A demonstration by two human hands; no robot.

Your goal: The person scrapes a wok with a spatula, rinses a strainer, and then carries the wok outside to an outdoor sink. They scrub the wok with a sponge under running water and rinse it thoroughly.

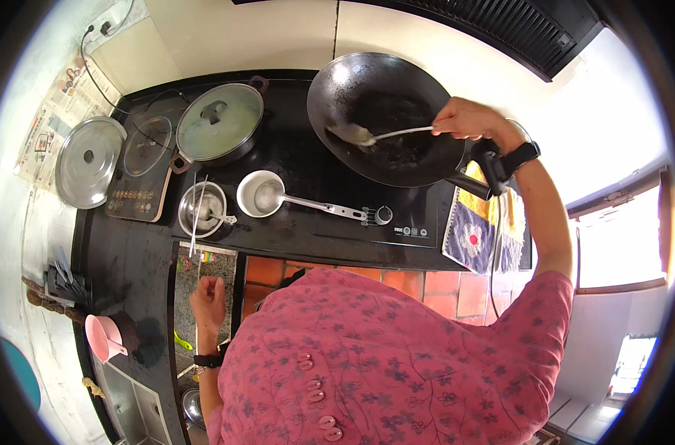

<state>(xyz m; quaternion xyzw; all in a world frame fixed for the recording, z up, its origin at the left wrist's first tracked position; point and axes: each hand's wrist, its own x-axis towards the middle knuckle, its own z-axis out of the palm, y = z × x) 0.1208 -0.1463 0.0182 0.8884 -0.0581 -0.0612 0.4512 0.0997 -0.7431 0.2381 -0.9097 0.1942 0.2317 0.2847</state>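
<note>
My right hand (468, 119) grips the handle of a wok spatula (401, 132) over a large black wok (343, 78). The spatula's broad head, slightly blurred, lies low inside the wok on the left. Dark, shiny patches show on the wok's bottom. Its handle points to the lower right, beneath my right wrist. My left hand (208, 303) hangs in front of the counter's edge, fingers curled, with nothing visible in it. Nearest to it on the counter is a steel bowl (188, 197) holding a spoon, with a pair of chopsticks across it.
A white pot (243, 194) has a metal ladle (309, 204) resting in it. Behind stand a lidded pan (220, 119), an induction cooker (137, 194) and a steel lid (87, 172). A patterned cloth (471, 228) lies right, a pink dipper (101, 334) left by the sink (129, 400).
</note>
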